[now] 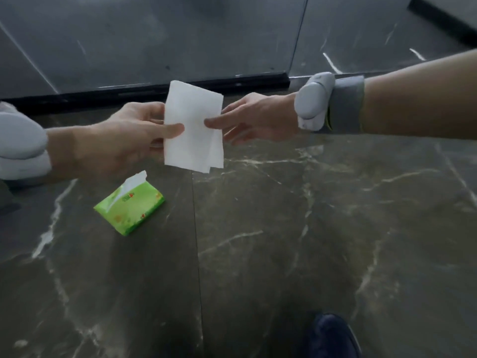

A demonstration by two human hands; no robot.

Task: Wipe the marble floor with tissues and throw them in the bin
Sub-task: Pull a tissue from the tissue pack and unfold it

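- There's a green tissue pack (130,205) lying flat on the marble floor (322,228). Its top slit is open and a white sheet pokes out. I'm using the pack as my reference for everything else.
- Above the pack and a bit to its right, a folded white tissue (193,125) is held in the air, clear of the floor. It's roughly upright, with a loose layered corner hanging at the bottom.
- The left hand (121,146) comes in right above the pack and has the tissue by its left edge. The thumb lies flat across the front and the other fingers (152,117) curl round behind, so it's a proper pinch closed on the paper.
- The right hand (258,120) is further right of the pack, on the far side of the tissue. It pinches the right edge with the thumb in front, and the lower fingers are stretched out loose, gripping nothing.
- Each wrist has a pale grey rounded thing on it. The left wrist gadget (20,146) is up-left of the pack at the frame edge. The right wrist gadget (313,99) is way off to the pack's upper right, with a grey strap (347,103) beside it.
- Beyond the pack, a black skirting strip (154,92) runs along the foot of a grey panelled wall (154,34).
- A thin floor joint (197,241) runs just right of the pack.
- A dark blue shoe (333,334) sits well below-right of the pack, at the bottom edge.
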